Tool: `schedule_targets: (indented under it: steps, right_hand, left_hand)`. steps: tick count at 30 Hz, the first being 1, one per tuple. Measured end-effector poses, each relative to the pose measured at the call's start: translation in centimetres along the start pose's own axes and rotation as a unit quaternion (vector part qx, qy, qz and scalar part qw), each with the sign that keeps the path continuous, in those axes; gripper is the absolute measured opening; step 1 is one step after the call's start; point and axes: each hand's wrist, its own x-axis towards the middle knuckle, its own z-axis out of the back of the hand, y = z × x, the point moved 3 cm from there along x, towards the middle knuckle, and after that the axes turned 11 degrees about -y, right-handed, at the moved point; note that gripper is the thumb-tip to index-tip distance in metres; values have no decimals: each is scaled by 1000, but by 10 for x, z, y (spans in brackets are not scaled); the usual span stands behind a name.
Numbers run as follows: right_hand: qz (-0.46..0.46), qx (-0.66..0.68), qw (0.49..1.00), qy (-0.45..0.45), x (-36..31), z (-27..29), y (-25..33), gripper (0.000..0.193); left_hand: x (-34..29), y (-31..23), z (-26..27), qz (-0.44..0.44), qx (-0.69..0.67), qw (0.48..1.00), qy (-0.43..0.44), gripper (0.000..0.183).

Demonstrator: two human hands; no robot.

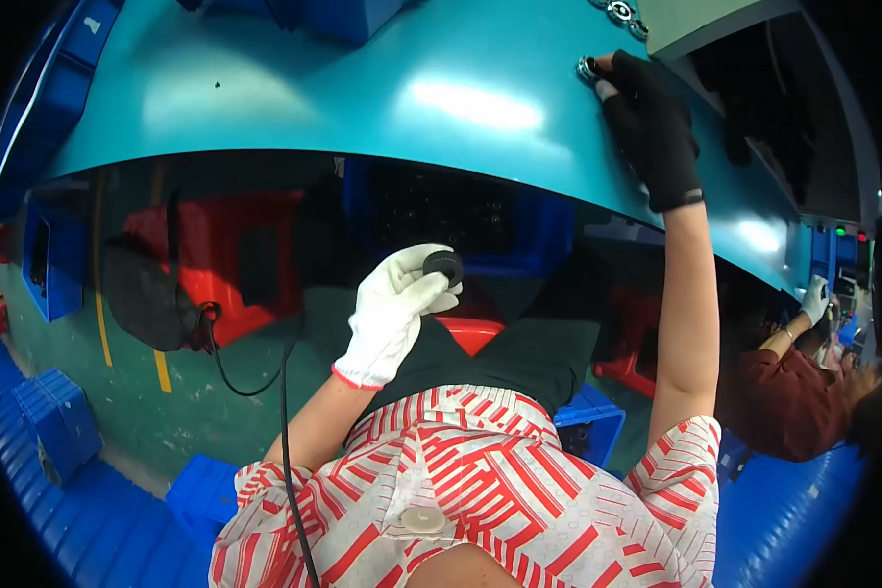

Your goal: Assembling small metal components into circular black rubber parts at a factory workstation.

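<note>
My left hand (pixel 390 312), in a white knit glove, is closed round a small black round part (pixel 444 265) with a ridged rim. It is held in front of my body, short of the table edge. My right hand (pixel 647 122), in a black glove with bare fingertips, reaches far over the teal table (pixel 353 103). Its thumb and fingers pinch a small shiny ring-shaped metal part (pixel 586 69) at the tabletop. Beyond it, several similar metal parts (pixel 620 12) lie in a row beside a pale machine housing (pixel 701 22).
Under the table edge stands a blue crate (pixel 544 230) with dark parts inside. Red stools (pixel 255 211) and a hanging black cable (pixel 284 421) are near my left side. Blue bins (pixel 54 88) stand at far left. A person in a dark red top (pixel 789 407) works at right.
</note>
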Motion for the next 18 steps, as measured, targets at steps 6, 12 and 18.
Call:
schedule_targets:
  steps: [6, 12, 18]
  right_hand:
    - [-43, -40, 997, 44, -10, 9, 31, 20]
    - [-20, -8, 1000, 15, -11, 6, 24, 21]
    - [-38, 20, 999, 23, -26, 15, 43, 23]
  left_hand:
    - [-1, 13, 0, 35, -15, 999, 7, 37]
    - [-6, 15, -6, 33, 3, 999, 6, 39]
    - [-8, 16, -4, 45, -32, 998, 8, 39]
